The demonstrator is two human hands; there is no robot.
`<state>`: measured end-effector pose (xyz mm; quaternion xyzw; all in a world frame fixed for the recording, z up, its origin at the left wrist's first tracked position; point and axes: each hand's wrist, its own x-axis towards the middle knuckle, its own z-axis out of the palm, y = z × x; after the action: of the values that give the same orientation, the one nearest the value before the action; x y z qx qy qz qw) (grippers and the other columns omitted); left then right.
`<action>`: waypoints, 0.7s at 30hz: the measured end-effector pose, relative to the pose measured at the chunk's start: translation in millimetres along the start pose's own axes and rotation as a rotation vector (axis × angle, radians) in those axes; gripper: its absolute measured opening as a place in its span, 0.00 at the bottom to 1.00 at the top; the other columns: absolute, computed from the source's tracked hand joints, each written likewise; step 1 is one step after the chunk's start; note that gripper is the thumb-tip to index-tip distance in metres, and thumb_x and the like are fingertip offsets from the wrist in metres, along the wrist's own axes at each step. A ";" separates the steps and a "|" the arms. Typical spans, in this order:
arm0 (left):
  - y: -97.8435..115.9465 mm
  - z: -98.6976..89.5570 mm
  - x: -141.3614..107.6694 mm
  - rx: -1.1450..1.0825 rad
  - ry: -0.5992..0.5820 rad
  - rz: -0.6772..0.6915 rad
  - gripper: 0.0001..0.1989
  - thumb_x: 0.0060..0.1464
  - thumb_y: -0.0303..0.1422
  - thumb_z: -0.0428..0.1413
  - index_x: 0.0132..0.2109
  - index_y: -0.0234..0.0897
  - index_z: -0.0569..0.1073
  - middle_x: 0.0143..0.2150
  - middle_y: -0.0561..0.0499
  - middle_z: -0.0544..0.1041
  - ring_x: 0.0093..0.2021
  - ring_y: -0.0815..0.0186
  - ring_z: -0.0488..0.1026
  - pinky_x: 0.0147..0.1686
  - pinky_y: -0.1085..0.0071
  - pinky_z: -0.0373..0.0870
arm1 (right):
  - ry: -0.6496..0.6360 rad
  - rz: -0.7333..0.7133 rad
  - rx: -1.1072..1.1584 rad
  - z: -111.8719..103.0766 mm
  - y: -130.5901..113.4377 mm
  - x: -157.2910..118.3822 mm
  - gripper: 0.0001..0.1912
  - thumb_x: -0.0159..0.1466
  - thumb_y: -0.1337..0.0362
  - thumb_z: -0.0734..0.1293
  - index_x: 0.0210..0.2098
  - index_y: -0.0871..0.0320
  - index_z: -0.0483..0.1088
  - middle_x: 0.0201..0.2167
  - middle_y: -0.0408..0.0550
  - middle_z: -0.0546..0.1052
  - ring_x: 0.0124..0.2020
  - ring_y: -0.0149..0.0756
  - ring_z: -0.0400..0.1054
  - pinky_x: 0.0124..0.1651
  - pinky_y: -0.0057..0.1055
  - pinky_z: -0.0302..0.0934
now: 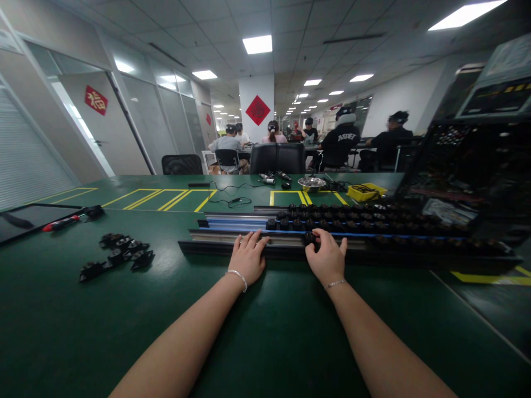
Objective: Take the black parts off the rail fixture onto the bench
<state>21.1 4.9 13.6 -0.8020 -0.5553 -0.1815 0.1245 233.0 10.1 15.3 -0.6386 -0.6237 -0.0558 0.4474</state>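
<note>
Long dark metal rails lie side by side across the green table in front of me. My left hand rests on the nearest rail with its fingers spread, holding nothing. Further right, my right hand has its thumb and forefinger closed around a small black part in the front rail's channel. Rows of similar black parts sit along the rails behind and to the right. To the left lies a loose pile of black parts.
A red-and-black tool lies near a dark flat panel at left. Behind the rails are cables, a metal bowl and a yellow tray. Dark equipment stands at right. Several people sit further back.
</note>
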 end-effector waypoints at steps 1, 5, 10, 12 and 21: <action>0.0 0.1 0.0 0.002 0.000 -0.001 0.27 0.51 0.32 0.50 0.59 0.47 0.61 0.65 0.50 0.57 0.63 0.58 0.53 0.62 0.53 0.45 | -0.003 -0.005 0.000 0.2 -0.2 -0.1 0.17 0.53 0.67 0.58 0.43 0.56 0.64 0.41 0.49 0.74 0.41 0.39 0.67 0.61 0.57 0.31; 0.1 1.1 0.0 0.009 0.004 -0.003 0.26 0.51 0.32 0.50 0.59 0.48 0.61 0.65 0.51 0.57 0.63 0.58 0.53 0.62 0.53 0.45 | -0.013 -0.009 -0.021 0.4 -1.4 -0.3 0.16 0.53 0.66 0.58 0.42 0.56 0.65 0.40 0.49 0.74 0.41 0.41 0.67 0.60 0.58 0.31; -0.3 2.0 0.2 0.011 0.011 0.002 0.26 0.51 0.32 0.50 0.59 0.47 0.61 0.65 0.50 0.57 0.63 0.58 0.53 0.62 0.53 0.45 | -0.031 -0.015 -0.037 -0.6 -4.0 -1.1 0.16 0.54 0.66 0.57 0.41 0.56 0.66 0.39 0.48 0.74 0.41 0.41 0.66 0.60 0.58 0.31; -0.4 1.9 0.2 0.010 0.007 0.002 0.26 0.51 0.33 0.50 0.59 0.47 0.61 0.65 0.50 0.57 0.63 0.58 0.53 0.61 0.53 0.45 | -0.031 -0.015 -0.043 -0.9 -5.4 -1.5 0.16 0.54 0.66 0.57 0.41 0.56 0.66 0.38 0.48 0.75 0.41 0.42 0.66 0.60 0.59 0.30; -0.3 0.7 0.3 0.005 0.002 -0.005 0.26 0.51 0.33 0.50 0.59 0.47 0.61 0.65 0.50 0.57 0.63 0.58 0.53 0.62 0.53 0.45 | -0.072 -0.071 -0.026 0.3 -9.7 -3.8 0.16 0.54 0.67 0.58 0.42 0.56 0.66 0.38 0.47 0.75 0.39 0.40 0.68 0.60 0.60 0.30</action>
<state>21.1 5.5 13.1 -0.8001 -0.5576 -0.1814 0.1266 223.8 5.7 17.6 -0.6235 -0.6607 -0.0569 0.4142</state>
